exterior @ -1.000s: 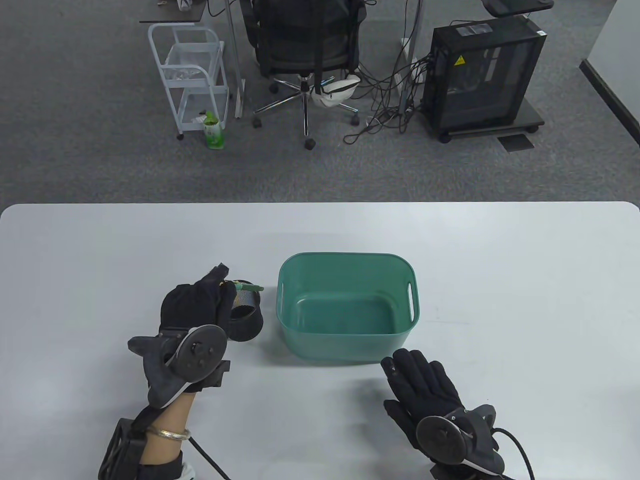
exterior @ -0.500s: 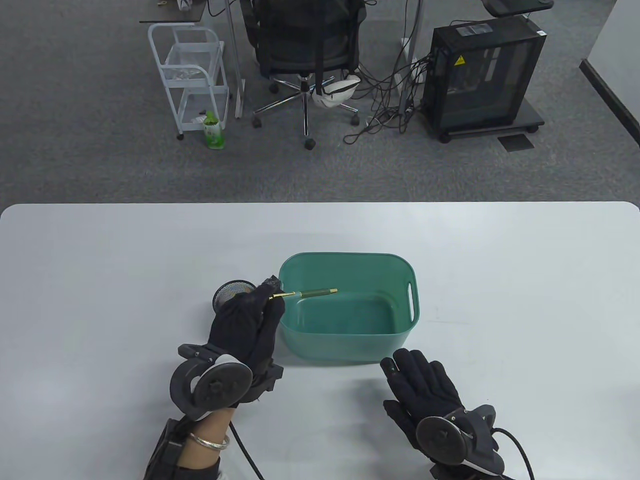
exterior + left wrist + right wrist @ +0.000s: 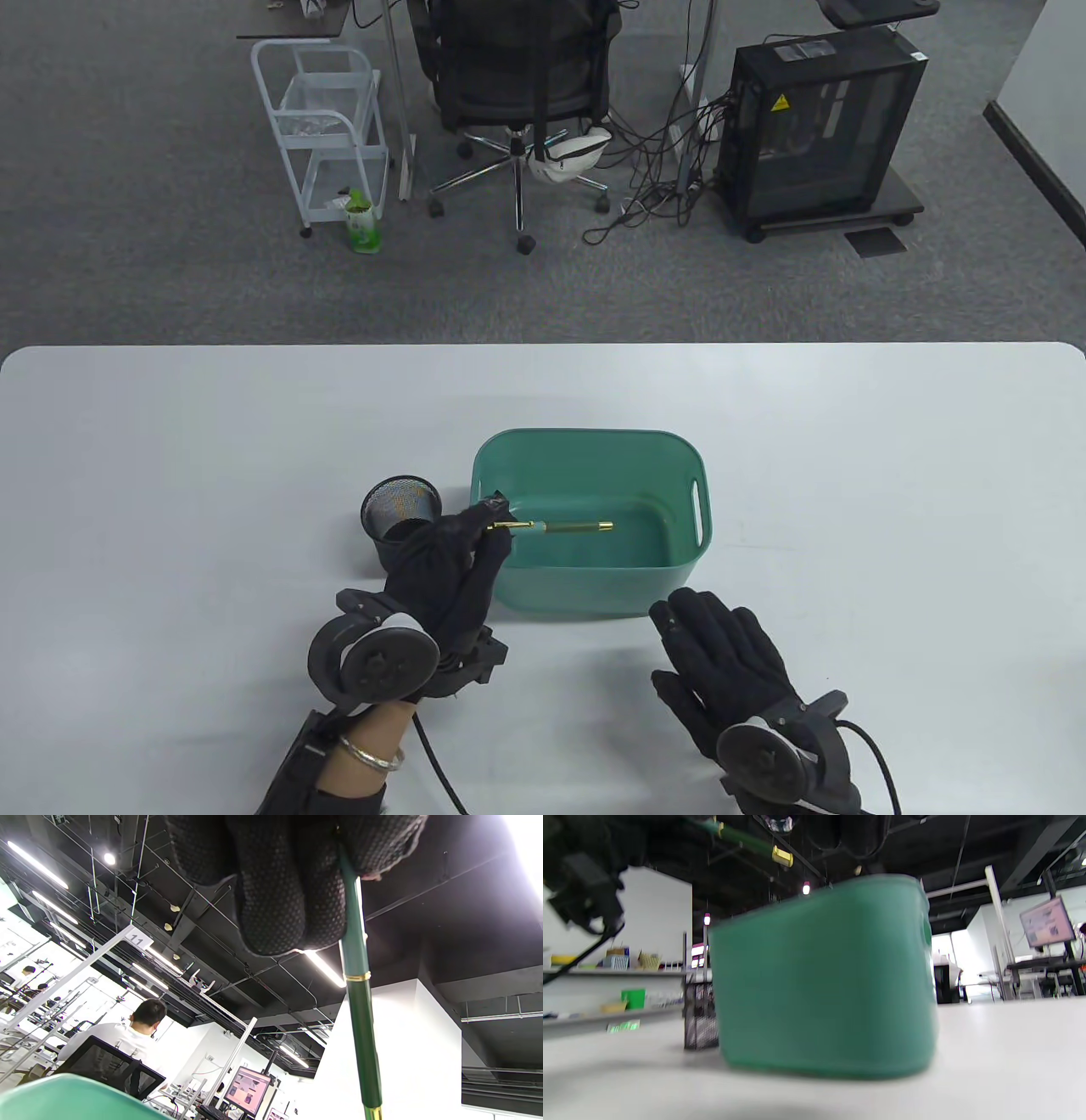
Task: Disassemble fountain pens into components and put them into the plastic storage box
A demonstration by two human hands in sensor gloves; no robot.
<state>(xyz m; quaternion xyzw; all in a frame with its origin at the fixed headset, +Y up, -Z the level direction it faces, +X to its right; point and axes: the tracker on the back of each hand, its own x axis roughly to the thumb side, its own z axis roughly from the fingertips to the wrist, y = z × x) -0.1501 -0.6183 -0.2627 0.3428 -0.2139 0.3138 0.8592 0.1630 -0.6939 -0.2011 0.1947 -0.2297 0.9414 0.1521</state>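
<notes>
Table view: the left hand, at lower centre-left of the frame, pinches one end of a green fountain pen with gold trim. The pen lies roughly level, extending rightward over the open green storage box at frame centre. A black mesh pen cup stands just left of the box. The right hand, lower right, rests flat on the table with fingers extended, grasping nothing, near the box's front wall.

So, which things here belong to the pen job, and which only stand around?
Job:
pen, held by left hand
green box
mesh cup
right hand, flat on table

Around:
chair
cart
computer
bottle
</notes>
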